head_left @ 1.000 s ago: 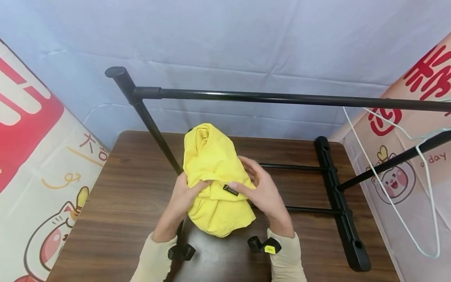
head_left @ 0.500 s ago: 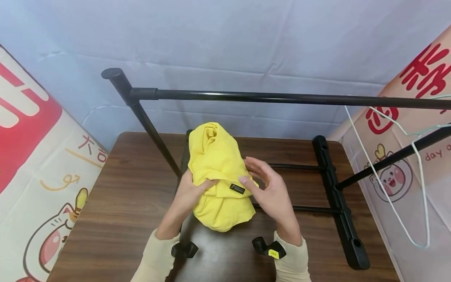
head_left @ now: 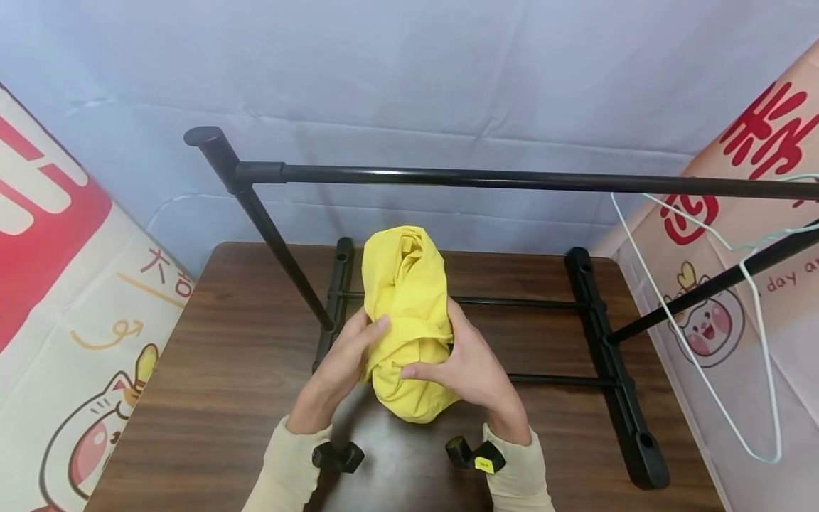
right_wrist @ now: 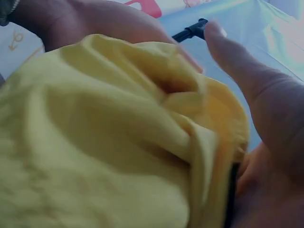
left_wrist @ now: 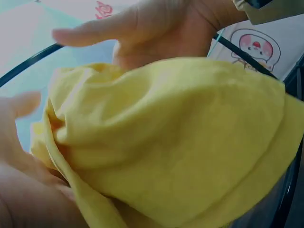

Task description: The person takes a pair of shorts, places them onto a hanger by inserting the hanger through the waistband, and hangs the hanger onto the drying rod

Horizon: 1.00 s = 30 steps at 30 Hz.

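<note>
A: From the left, a black rack (head_left: 279,249), then the left hand (head_left: 342,359), flat along its side of the bundle, thumb straight.

B: And in the middle, there's the yellow cloth (head_left: 409,284), cradled between both palms above the table (head_left: 224,398)! How's it going to handle?

A: Light and soft, I'd say. Floppy, not slippery, nothing to break. The trouble is loose layers; let one side go and the folds probably slump.

B: So where's the hold?

A: Both long sides, I reckon, fingers under, thumbs over the top fold, catching every layer.

B: On to the right hand (head_left: 476,363): loose, no pinch, thumb out straight, and from the wrist it's clear of the fabric. Hidden fingertips, though; can't tell how those lie.

A: Far right, a pale hanger (head_left: 764,348), well apart from both hands.
</note>
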{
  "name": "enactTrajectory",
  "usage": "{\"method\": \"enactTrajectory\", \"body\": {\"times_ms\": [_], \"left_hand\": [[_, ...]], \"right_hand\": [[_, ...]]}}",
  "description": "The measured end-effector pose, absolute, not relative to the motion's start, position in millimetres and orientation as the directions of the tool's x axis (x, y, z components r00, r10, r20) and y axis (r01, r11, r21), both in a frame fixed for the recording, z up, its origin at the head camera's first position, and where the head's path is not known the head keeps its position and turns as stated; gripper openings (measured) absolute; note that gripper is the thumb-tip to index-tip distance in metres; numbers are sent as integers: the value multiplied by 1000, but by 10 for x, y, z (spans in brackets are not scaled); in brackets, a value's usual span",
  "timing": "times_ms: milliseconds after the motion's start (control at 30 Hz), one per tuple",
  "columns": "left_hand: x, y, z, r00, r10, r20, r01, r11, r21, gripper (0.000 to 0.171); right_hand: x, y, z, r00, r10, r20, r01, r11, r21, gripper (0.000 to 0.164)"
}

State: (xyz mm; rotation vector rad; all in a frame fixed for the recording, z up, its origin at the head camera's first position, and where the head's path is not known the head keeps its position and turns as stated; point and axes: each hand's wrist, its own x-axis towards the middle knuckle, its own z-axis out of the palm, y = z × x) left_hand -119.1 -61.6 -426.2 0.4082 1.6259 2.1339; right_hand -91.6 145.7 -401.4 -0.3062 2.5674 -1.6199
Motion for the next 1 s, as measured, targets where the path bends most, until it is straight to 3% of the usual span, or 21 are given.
{"method": "enactTrajectory", "body": {"times_ms": [133,433,600,767,900,1000], "left_hand": [[-1219,-592,-4235,-888,458,-47,-147,-187,971,49],[-1239,-587,-4222,-930,362,-53,-91,-88,992,49],[-1248,-648,-4212,-951,306,-38,-58,-58,997,42],[-1244,-739,-4194,-963,268,-2,-39,-131,991,31],[-1230,-847,-4165,-964,264,32,-26,-213,977,25],[-1226,-911,-4122,-962,262,83,22,-230,973,24]], "right_hand": [[-924,1404,-4059,-988,-152,28,-87,400,-912,102],[-936,1405,-4142,-988,-2,153,-146,302,-942,47],[-961,1524,-4130,-991,72,116,-104,155,-982,30],[-983,1761,-4076,-979,192,66,-64,17,-998,29],[-1005,1992,-4082,-970,230,76,-112,-150,-982,44],[-1021,2119,-4112,-971,205,126,-167,-198,-966,53]]}}
